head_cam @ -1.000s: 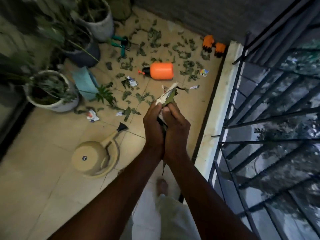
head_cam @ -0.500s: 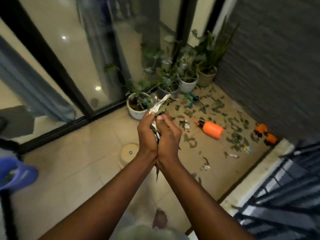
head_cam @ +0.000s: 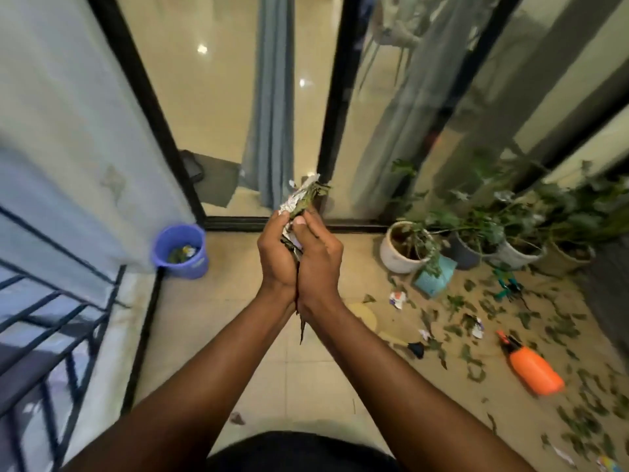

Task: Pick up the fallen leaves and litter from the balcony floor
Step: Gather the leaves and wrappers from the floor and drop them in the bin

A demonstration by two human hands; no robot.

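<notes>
Leaves and litter (head_cam: 301, 202) are light, soft and crumbly; left hand (head_cam: 277, 253) and right hand (head_cam: 318, 258) press closed around the bunch, mid-frame; squeeze gently.

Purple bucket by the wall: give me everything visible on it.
The purple bucket is a round, open-topped pail that looks like plastic, with a paler band or label low on its side. It stands upright on the balcony floor, in the corner where the light wall meets the black door frame. Inside lie some green leaves and a scrap of white and yellow litter; it is far from full. Nothing is seen touching it but the floor, and both hands are well clear.
</notes>
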